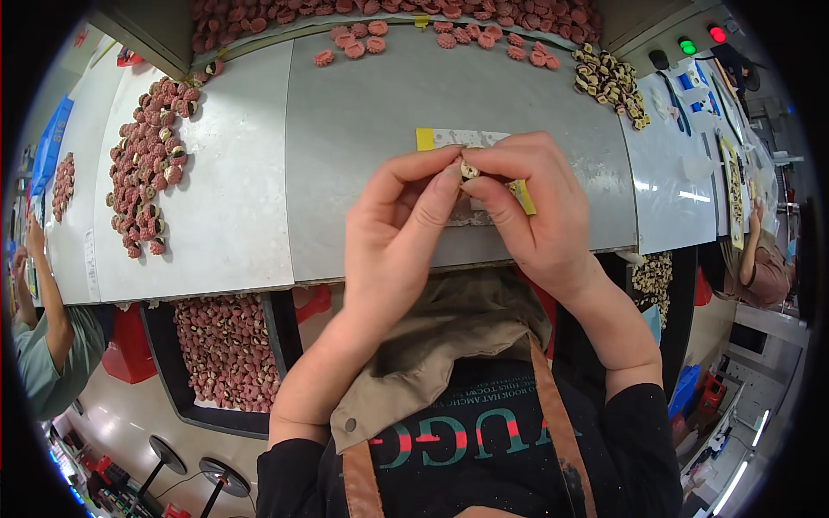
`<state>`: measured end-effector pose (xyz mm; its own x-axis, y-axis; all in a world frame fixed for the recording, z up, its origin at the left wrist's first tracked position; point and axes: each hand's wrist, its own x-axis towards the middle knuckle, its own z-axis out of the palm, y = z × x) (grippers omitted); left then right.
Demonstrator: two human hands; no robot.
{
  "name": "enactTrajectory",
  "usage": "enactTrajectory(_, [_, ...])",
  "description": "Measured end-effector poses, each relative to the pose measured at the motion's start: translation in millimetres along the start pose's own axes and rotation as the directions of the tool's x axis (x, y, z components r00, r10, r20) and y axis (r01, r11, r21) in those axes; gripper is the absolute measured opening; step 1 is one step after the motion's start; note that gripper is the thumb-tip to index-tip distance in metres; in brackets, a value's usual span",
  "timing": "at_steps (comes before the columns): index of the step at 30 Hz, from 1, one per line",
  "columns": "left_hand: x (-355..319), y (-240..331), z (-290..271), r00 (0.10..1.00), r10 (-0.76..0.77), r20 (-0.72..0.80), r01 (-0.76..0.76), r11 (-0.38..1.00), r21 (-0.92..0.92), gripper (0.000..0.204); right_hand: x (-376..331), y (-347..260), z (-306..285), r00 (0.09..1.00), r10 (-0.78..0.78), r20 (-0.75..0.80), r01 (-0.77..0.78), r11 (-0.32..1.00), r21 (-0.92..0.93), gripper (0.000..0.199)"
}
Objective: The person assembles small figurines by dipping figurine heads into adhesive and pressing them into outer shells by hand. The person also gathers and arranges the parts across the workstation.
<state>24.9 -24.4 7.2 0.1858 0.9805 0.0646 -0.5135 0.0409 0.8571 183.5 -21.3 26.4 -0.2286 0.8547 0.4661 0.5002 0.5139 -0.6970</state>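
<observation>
My left hand [397,233] and my right hand [535,207] meet over the grey worktable [363,129]. Between their fingertips they pinch one small round part [469,169], cream and brown in colour. The fingers hide most of it. Under the hands lies a pale strip with yellow tape ends [449,138], partly covered by my right hand.
A heap of pink round parts [147,164] lies on the left of the table, more pink ones [432,22] along the far edge, a cream and brown pile [611,85] at the far right. A black bin of parts [226,350] sits below the table's near edge. Other people work at both sides.
</observation>
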Motion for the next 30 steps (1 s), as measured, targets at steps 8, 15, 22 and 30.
enactTrajectory(8, [6.0,7.8,3.2,0.978,-0.194,0.076,0.202,0.972,-0.118,0.040,-2.9,-2.6,-19.3,0.988,-0.140,0.060,0.146,0.984,-0.103,0.044])
enactTrajectory(15, [1.6,3.8,10.5,0.980,-0.189,0.056,0.193,0.977,-0.094,0.047,-8.6,-2.4,-29.0,0.996,-0.033,0.084,0.028,0.998,0.054,0.043])
enactTrajectory(22, [-2.0,0.3,19.3,0.998,-0.066,0.012,0.065,0.998,0.021,0.042,-15.8,-0.5,-26.6,0.978,-0.191,0.080,0.203,0.958,-0.200,0.042])
enactTrajectory(30, [-8.7,-5.1,12.5,1.000,-0.011,0.019,0.010,0.998,0.055,0.039,-15.7,-11.8,-37.7,0.810,0.570,0.136,-0.399,0.367,0.840,0.034])
